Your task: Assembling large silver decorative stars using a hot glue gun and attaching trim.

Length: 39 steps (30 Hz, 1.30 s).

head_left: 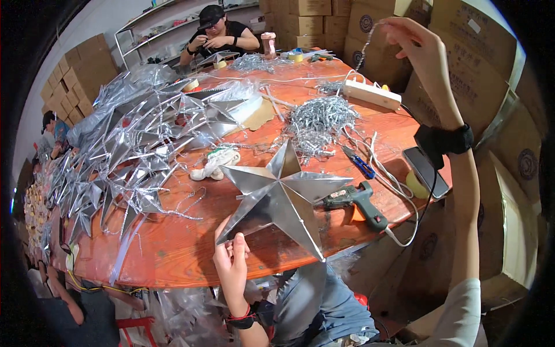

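Note:
Near the table's front edge, my left hand point(233, 269) grips a silver five-pointed star point(280, 184) by its lower left point. Its shiny faces are folded into raised ridges. Up at the right, well above the table, my raised right hand point(419, 43) pinches a thin silver tinsel strand point(364, 49) that hangs down from the fingertips. Beyond the star lies a tangled heap of similar tinsel strands point(324, 118). A dark green glue gun point(358, 202) with an orange trigger rests just right of the star.
Many silver stars point(139, 150) pile up on the left. Blue-handled pliers point(359, 163), a phone point(426, 170), a white power strip point(372, 94) and cables lie to the right; white gloves point(217, 163) lie mid-table. Another person point(222, 37) works across the table. Cardboard boxes point(474, 58) stand at right.

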### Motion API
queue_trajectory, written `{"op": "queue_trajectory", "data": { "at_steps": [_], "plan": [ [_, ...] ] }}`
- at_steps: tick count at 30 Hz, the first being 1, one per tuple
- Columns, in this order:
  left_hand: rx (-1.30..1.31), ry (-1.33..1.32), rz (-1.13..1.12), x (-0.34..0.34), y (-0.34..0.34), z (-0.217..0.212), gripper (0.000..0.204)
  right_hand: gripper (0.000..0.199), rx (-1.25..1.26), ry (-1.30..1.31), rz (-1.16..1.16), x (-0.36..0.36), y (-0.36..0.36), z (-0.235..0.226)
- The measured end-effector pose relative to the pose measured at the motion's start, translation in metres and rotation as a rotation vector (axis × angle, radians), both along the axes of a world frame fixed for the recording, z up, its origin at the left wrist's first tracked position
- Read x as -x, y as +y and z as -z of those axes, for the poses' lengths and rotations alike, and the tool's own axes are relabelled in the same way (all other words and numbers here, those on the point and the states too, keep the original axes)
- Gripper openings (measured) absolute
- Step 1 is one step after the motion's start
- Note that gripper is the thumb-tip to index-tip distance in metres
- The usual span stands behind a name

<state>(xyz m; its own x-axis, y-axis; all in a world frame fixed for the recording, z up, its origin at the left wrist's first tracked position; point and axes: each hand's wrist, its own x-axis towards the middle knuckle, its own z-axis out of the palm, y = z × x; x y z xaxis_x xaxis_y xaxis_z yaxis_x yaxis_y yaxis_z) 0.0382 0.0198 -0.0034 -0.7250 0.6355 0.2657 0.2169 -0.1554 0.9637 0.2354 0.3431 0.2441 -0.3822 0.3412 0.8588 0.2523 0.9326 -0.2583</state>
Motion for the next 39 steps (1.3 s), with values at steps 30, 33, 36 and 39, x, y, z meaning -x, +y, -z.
{"op": "queue_trajectory", "data": {
  "at_steps": [30, 33, 36, 39],
  "plan": [
    [-0.031, -0.309, 1.082, -0.127, -0.003, -0.085, 0.021, 0.022, -0.138, -0.317, -0.669, -0.066, -0.194, 0.102],
    [-0.019, -0.142, 0.855, -0.132, -0.009, -0.081, 0.018, 0.026, 0.108, -0.422, -0.702, -0.07, -0.196, 0.099],
    [-0.027, -0.021, 0.668, -0.132, -0.012, -0.078, 0.013, 0.023, 0.523, -0.499, -0.732, -0.066, -0.193, 0.105],
    [-0.04, 0.054, 0.586, -0.133, -0.009, -0.07, 0.009, 0.02, 0.56, -0.484, -0.817, -0.058, -0.192, 0.109]
  ]
}}
